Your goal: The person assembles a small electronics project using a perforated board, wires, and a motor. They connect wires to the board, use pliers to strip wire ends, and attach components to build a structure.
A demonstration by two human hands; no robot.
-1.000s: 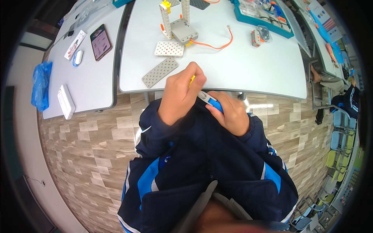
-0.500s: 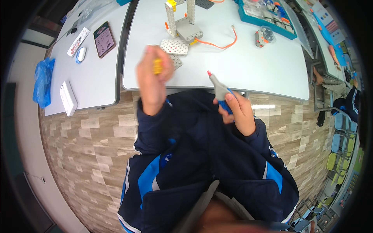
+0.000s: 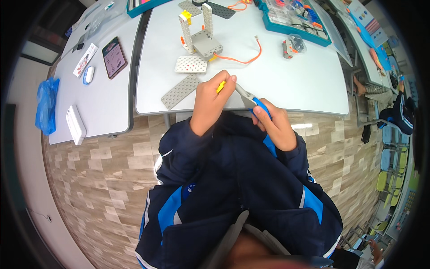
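My left hand (image 3: 209, 104) is closed round a small yellow part (image 3: 221, 86), just beyond the table's near edge. In my right hand (image 3: 277, 126) is a plier-like tool (image 3: 245, 95) with grey jaws and blue handles. Its tip meets the fingers of my left hand, which hide whatever is between them. Past my hands stands a grey building-kit model (image 3: 208, 45) with two upright beams, a yellow gear (image 3: 186, 17) and an orange cable (image 3: 244, 61). A white perforated plate (image 3: 191, 65) lies against its near side, and a long grey perforated plate (image 3: 180, 91) is left of my left hand.
A teal parts box (image 3: 293, 24) lies at the far right, with a small grey-orange block (image 3: 287, 49) before it. On the left table are a phone (image 3: 114, 57), a white box (image 3: 75, 125) and a blue plastic bag (image 3: 47, 106). Another person sits at the far right.
My left hand has moved right with the yellow part, to the tip of the tool. The red piece seen on that tip earlier is now hidden. The view has shifted slightly.
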